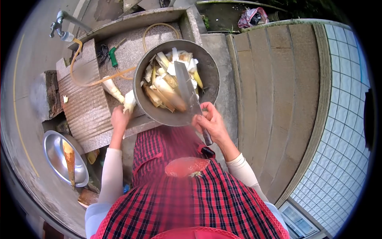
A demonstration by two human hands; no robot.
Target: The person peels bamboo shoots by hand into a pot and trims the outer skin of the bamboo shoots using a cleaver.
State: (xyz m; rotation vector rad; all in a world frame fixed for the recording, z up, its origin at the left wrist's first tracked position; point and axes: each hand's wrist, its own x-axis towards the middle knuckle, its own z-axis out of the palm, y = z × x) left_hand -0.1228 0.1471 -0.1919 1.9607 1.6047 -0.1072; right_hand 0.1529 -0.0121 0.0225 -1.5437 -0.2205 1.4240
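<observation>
Beside the pot (211, 81), the left hand (119, 118) seemingly grips a stalk (129, 101), likely firm, best held mid-length; the right hand (212, 122) clasps the knife (186, 83).

Metal tap (59, 29) and green nozzle (113, 57) at upper left, pinkish bag (252, 18) at upper right, white tiles (341, 93) far right.

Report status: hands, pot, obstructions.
Left hand holding pale shoot. Right hand gripping knife, blade over pot. Cut pieces in pot. Hose crosses ridged board nearby.
</observation>
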